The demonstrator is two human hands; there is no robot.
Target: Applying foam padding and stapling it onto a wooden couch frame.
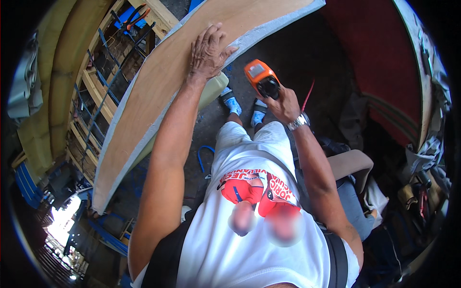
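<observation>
My left hand [207,54] lies on a long curved brown panel [158,72], fingers stretched out over its face near the inner edge. Pale grey fabric or padding [269,32] runs along the panel's edges. To the right of the panel, apart from it, my right hand [284,104] is wrapped round an orange-and-black staple gun [261,77]. A thin red hose or cord [309,93] shows beside that hand. The tool's working end is not clear to see. Beneath the panel a pale green rounded piece [213,89] sticks out near my left wrist.
On the left stands a wooden frame [98,93] strung with blue straps; orange-handled pliers [133,18] rest at its top. A large dark red curved panel [379,62] rises at the right. A beige padded piece [350,165] lies by my right arm. A blue strap [200,158] is on the floor.
</observation>
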